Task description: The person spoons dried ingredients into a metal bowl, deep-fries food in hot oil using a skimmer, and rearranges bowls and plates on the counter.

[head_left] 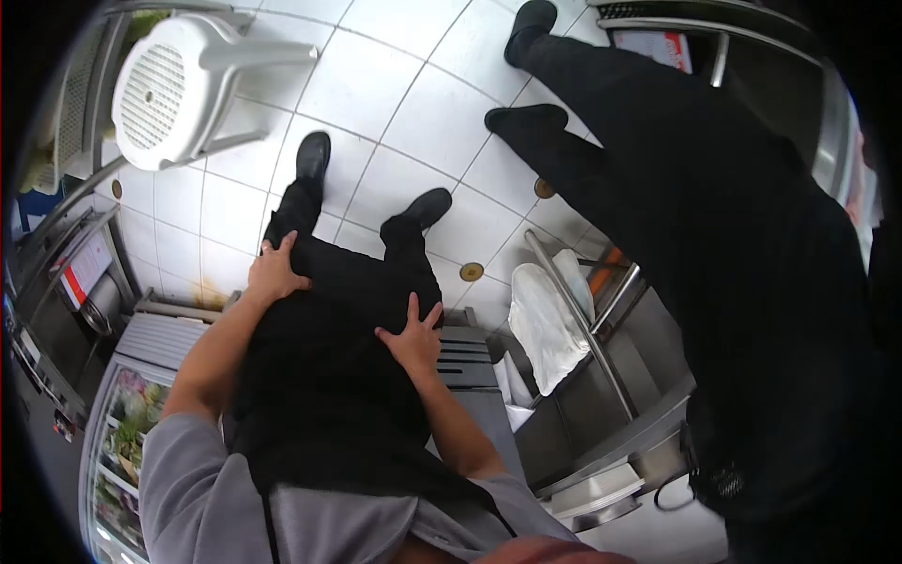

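Observation:
My left hand rests on my left knee with its fingers spread over the black apron. Over on the other knee lies my right hand, thumb and fingers apart on the dark cloth. Neither hand holds anything. Beyond my knees, my black shoes are on the white tiled floor.
At the upper left stands a white plastic stool. Another person in black clothes is close on my right. A white plastic bag hangs by a metal rail. To my left is a glass-fronted fridge with produce inside.

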`<state>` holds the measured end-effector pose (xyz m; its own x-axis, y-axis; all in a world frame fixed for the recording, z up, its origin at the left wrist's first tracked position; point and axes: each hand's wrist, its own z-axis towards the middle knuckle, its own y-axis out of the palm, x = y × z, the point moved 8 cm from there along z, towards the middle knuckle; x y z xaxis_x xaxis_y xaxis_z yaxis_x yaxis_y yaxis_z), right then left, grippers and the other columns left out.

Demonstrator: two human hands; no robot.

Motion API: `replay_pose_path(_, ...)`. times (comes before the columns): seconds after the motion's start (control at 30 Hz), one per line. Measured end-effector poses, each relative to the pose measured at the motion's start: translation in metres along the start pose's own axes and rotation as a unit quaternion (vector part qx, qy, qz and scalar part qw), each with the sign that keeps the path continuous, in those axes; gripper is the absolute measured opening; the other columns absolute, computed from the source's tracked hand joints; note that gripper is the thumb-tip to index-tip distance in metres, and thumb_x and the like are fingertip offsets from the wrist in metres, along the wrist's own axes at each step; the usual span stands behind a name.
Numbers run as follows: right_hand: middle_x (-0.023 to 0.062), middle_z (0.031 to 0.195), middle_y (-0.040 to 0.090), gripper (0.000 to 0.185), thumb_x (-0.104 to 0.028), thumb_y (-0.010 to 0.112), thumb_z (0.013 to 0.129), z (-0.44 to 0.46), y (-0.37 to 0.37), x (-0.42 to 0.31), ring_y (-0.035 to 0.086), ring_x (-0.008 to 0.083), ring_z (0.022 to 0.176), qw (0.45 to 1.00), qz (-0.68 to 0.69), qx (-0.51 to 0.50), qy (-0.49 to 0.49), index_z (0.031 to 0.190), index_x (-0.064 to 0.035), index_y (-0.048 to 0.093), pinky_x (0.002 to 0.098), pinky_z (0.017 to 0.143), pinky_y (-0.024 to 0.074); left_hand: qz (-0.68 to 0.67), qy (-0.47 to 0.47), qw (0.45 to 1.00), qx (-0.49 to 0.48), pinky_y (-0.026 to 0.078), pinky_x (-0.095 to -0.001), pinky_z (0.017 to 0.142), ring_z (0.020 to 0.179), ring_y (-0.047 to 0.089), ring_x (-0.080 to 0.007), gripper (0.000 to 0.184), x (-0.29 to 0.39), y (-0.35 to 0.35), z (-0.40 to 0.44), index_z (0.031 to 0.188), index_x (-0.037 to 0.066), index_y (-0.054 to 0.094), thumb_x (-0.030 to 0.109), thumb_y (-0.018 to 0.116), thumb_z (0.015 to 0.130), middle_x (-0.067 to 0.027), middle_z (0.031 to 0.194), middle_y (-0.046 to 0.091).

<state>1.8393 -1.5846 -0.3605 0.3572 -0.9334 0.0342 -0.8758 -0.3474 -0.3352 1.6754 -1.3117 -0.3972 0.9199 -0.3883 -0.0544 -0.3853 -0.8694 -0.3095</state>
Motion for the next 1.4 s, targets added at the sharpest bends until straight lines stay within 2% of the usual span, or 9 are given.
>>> replay_pose_path(0.13, 0.0331, 0.154, 0.016, 0.101, -0.054, 0.078, 0.071, 0.012, -0.004, 0.014, 0.047, 0.0583, 0.120, 1.000, 0.010, 0.024, -0.017, 0.153, -0.0245, 0.026, 0.0554, 0.089, 0.0519, 0.006, -0.028, 0.999, 0.016, 0.051, -0.0486, 0.095, 0.111, 0.059, -0.0467, 0.104, 0.011, 0.014, 0.002, 0.150, 0.025, 0.029, 0.040, 0.086, 0.065, -0.0314, 0.139, 0.041)
replay_pose_path(0.4, 0.0298, 0.156, 0.013, 0.094, -0.051, 0.078, 0.075, 0.020, -0.004, 0.015, 0.038, 0.0605, 0.127, 0.999, 0.032, 0.029, -0.015, 0.151, -0.0218, 0.032, 0.0574, 0.087, 0.0536, 0.016, -0.034, 0.998, 0.047, 0.051, -0.0486, 0.095, 0.108, 0.061, -0.0485, 0.102, 0.013, 0.016, 0.007, 0.149, 0.026, 0.032, 0.035, 0.087, 0.063, -0.0353, 0.137, 0.043)
replay_pose_path(0.5, 0.0292, 0.155, 0.014, 0.091, -0.051, 0.077, 0.075, 0.025, -0.002, 0.016, 0.038, 0.0601, 0.127, 0.999, 0.038, 0.003, 0.006, 0.150, -0.0210, 0.035, 0.0576, 0.084, 0.0546, 0.017, -0.026, 0.998, 0.049, 0.051, -0.0484, 0.094, 0.107, 0.061, -0.0486, 0.101, 0.018, 0.015, 0.011, 0.148, 0.025, 0.033, 0.034, 0.087, 0.063, -0.0357, 0.134, 0.045)
replay_pose_path(0.6, 0.0262, 0.154, 0.020, 0.090, -0.053, 0.079, 0.072, 0.023, -0.004, 0.014, 0.044, 0.0548, 0.124, 0.999, 0.030, 0.020, 0.018, 0.147, -0.0227, 0.039, 0.0549, 0.088, 0.0530, 0.022, -0.035, 0.998, 0.041, 0.052, -0.0478, 0.094, 0.108, 0.061, -0.0477, 0.099, 0.018, 0.010, 0.012, 0.148, 0.024, 0.035, 0.034, 0.087, 0.064, -0.0339, 0.136, 0.044)
replay_pose_path(0.9, 0.0260, 0.153, 0.021, 0.088, -0.051, 0.079, 0.072, 0.020, 0.001, 0.014, 0.042, 0.0535, 0.126, 0.998, 0.057, 0.032, 0.014, 0.146, -0.0217, 0.040, 0.0564, 0.088, 0.0524, 0.030, -0.029, 0.998, 0.040, 0.053, -0.0486, 0.091, 0.105, 0.062, -0.0473, 0.097, 0.020, 0.007, 0.010, 0.147, 0.023, 0.036, 0.034, 0.086, 0.064, -0.0303, 0.132, 0.047)
replay_pose_path(1.0, 0.0269, 0.155, 0.017, 0.089, -0.050, 0.078, 0.075, 0.021, 0.004, 0.014, 0.039, 0.0588, 0.127, 0.998, 0.054, 0.024, 0.002, 0.148, -0.0210, 0.037, 0.0578, 0.086, 0.0544, 0.028, -0.028, 0.998, 0.041, 0.052, -0.0488, 0.092, 0.106, 0.062, -0.0467, 0.097, 0.019, 0.009, 0.012, 0.147, 0.023, 0.036, 0.034, 0.086, 0.065, -0.0294, 0.131, 0.047)
replay_pose_path(1.13, 0.0268, 0.155, 0.018, 0.089, -0.050, 0.078, 0.075, 0.022, 0.007, 0.017, 0.039, 0.0572, 0.127, 0.998, 0.043, 0.034, -0.002, 0.148, -0.0213, 0.037, 0.0564, 0.088, 0.0539, 0.014, -0.031, 0.998, 0.051, 0.053, -0.0504, 0.091, 0.105, 0.061, -0.0491, 0.097, 0.018, 0.013, 0.011, 0.146, 0.023, 0.037, 0.029, 0.087, 0.062, -0.0300, 0.129, 0.048)
replay_pose_path(1.33, 0.0270, 0.155, 0.018, 0.089, -0.050, 0.077, 0.075, 0.022, 0.004, 0.019, 0.040, 0.0563, 0.127, 0.999, 0.040, 0.025, -0.004, 0.148, -0.0208, 0.036, 0.0548, 0.088, 0.0538, 0.016, -0.043, 0.998, 0.051, 0.053, -0.0502, 0.091, 0.105, 0.061, -0.0483, 0.096, 0.017, 0.019, 0.011, 0.146, 0.023, 0.037, 0.029, 0.086, 0.063, -0.0277, 0.129, 0.048)
replay_pose_path(1.4, 0.0272, 0.154, 0.018, 0.089, -0.050, 0.077, 0.075, 0.022, 0.001, 0.019, 0.040, 0.0561, 0.127, 0.999, 0.039, 0.022, -0.004, 0.149, -0.0205, 0.036, 0.0544, 0.088, 0.0538, 0.021, -0.047, 0.998, 0.035, 0.052, -0.0489, 0.093, 0.108, 0.060, -0.0474, 0.095, 0.018, 0.019, 0.010, 0.146, 0.022, 0.036, 0.033, 0.086, 0.065, -0.0300, 0.134, 0.045)
